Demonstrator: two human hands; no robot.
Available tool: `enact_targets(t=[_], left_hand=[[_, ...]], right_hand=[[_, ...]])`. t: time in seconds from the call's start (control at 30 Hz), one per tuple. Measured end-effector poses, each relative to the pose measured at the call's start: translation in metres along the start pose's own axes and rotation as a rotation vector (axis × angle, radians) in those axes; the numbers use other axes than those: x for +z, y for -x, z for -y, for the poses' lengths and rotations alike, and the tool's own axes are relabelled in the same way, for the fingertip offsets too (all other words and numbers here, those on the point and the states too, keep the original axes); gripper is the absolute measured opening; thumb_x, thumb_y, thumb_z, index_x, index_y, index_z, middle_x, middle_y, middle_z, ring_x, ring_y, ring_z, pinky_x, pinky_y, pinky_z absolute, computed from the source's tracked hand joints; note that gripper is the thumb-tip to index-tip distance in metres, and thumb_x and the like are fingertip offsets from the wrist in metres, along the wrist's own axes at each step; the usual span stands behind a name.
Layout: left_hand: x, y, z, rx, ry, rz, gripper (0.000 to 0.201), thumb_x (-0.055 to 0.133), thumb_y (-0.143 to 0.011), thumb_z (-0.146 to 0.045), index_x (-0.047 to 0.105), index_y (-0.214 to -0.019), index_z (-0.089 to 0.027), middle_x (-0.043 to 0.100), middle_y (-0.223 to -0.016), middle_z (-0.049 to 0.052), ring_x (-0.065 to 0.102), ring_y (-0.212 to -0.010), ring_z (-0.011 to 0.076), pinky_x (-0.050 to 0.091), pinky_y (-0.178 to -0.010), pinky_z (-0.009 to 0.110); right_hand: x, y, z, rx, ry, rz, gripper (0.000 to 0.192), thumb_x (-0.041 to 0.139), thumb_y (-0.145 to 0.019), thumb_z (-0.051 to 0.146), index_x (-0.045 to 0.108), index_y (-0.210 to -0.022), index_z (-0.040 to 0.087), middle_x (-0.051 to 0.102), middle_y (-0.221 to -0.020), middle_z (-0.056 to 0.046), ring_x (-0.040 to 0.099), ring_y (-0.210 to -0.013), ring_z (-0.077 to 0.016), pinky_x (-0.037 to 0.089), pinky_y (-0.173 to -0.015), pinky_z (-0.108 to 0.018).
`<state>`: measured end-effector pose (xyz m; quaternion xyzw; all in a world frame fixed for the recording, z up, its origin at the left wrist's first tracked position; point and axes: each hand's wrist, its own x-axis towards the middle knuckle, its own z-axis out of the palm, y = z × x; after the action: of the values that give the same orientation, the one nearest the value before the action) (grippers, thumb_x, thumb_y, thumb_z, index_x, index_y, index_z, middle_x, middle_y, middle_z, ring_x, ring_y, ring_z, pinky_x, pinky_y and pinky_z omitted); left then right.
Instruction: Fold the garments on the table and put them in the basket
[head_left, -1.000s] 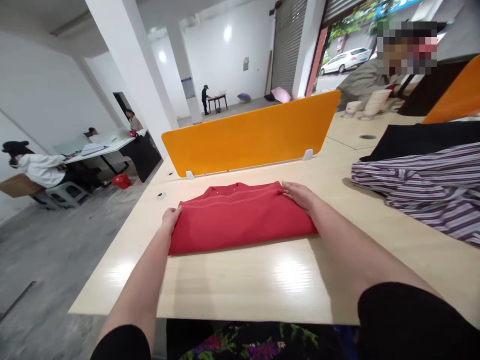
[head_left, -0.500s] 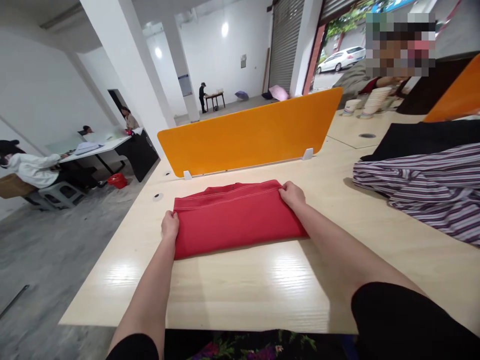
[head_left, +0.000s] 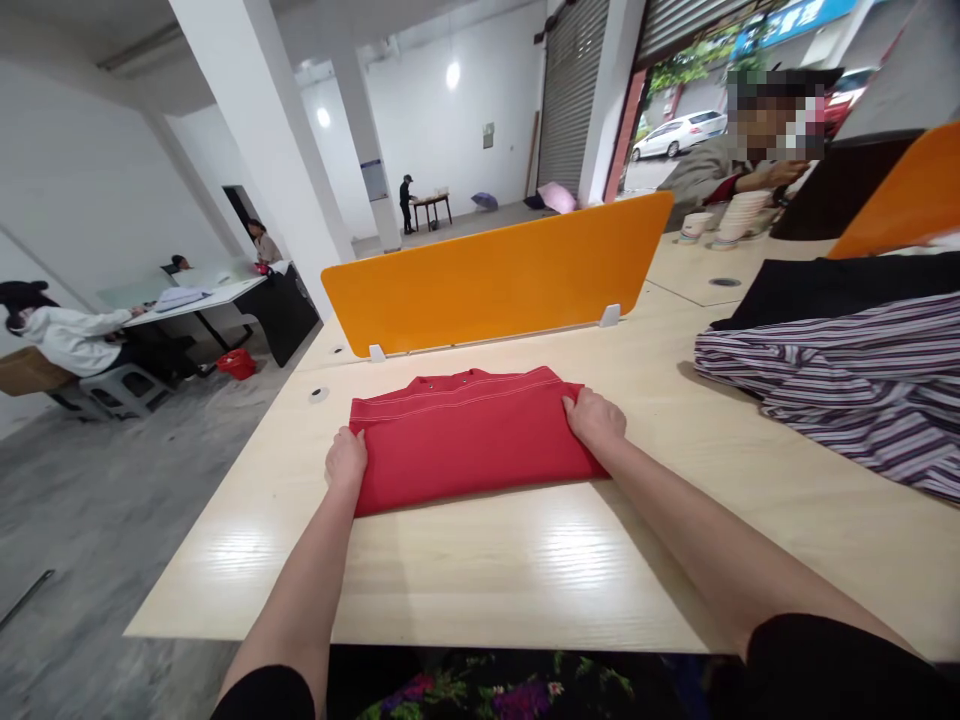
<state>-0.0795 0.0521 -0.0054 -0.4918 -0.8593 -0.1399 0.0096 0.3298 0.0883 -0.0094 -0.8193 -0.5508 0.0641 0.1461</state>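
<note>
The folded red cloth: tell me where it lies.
The folded red cloth lies flat on the pale wooden desk, just before the orange divider panel, gripped between the left hand and right hand.

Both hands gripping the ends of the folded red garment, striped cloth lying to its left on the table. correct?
Not quite. The head view shows the striped cloth to the right of the folded red garment, not the left. The rest holds: the left hand and right hand each grip one end of the garment on the table.
</note>
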Motion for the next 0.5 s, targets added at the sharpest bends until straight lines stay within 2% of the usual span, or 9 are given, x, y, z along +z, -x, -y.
enact_targets(t=[0.13,0.27,0.33,0.4,0.47,0.5], left_hand=[[-0.008,0.02,0.01,0.066,-0.075,0.104,0.031,0.032,-0.095,-0.039,0.051,-0.107,-0.017,0.068,-0.093,0.016,0.065,-0.09,0.0308,0.046,-0.074,0.039],[-0.019,0.062,0.044,0.147,-0.166,0.16,0.031,0.031,-0.095,-0.041,0.051,-0.105,-0.02,0.068,-0.093,0.013,0.065,-0.087,0.0293,0.045,-0.072,0.037],[-0.027,0.079,0.058,0.213,-0.286,0.111,0.032,0.03,-0.095,-0.041,0.051,-0.104,-0.019,0.066,-0.096,0.013,0.065,-0.083,0.0284,0.045,-0.069,0.036],[-0.037,0.086,0.058,0.31,-0.39,-0.02,0.029,0.032,-0.095,-0.036,0.052,-0.103,-0.017,0.063,-0.1,0.014,0.063,-0.085,0.0282,0.044,-0.07,0.037],[-0.045,0.083,0.04,0.425,-0.388,-0.142,0.026,0.034,-0.094,-0.03,0.055,-0.102,-0.016,0.061,-0.102,0.015,0.059,-0.092,0.0282,0.043,-0.076,0.037],[-0.047,0.08,0.025,0.491,-0.345,-0.168,0.026,0.034,-0.094,-0.027,0.056,-0.102,-0.017,0.061,-0.102,0.014,0.058,-0.095,0.0277,0.042,-0.08,0.037]], right_hand=[[-0.008,0.04,-0.022,-0.101,0.065,0.097,0.038,0.027,-0.097,0.033,0.053,-0.115,0.014,0.068,-0.099,-0.018,0.065,-0.092,-0.0273,0.045,-0.074,-0.036],[-0.016,0.084,-0.07,-0.16,0.128,0.145,0.038,0.026,-0.096,0.039,0.053,-0.113,0.017,0.069,-0.09,-0.015,0.065,-0.082,-0.0284,0.043,-0.067,-0.036],[-0.022,0.094,-0.089,-0.185,0.146,0.167,0.037,0.03,-0.094,0.044,0.056,-0.107,0.02,0.068,-0.086,-0.013,0.065,-0.078,-0.028,0.043,-0.064,-0.035],[-0.028,0.091,-0.096,-0.197,0.144,0.131,0.036,0.034,-0.093,0.047,0.059,-0.096,0.021,0.068,-0.088,-0.012,0.064,-0.08,-0.0272,0.042,-0.063,-0.034],[-0.032,0.075,-0.087,-0.239,0.12,0.048,0.036,0.034,-0.093,0.044,0.062,-0.089,0.021,0.067,-0.094,-0.013,0.062,-0.086,-0.0265,0.042,-0.068,-0.034],[-0.032,0.066,-0.078,-0.284,0.097,0.007,0.036,0.034,-0.094,0.041,0.063,-0.088,0.02,0.066,-0.098,-0.013,0.06,-0.091,-0.0261,0.042,-0.072,-0.034]])
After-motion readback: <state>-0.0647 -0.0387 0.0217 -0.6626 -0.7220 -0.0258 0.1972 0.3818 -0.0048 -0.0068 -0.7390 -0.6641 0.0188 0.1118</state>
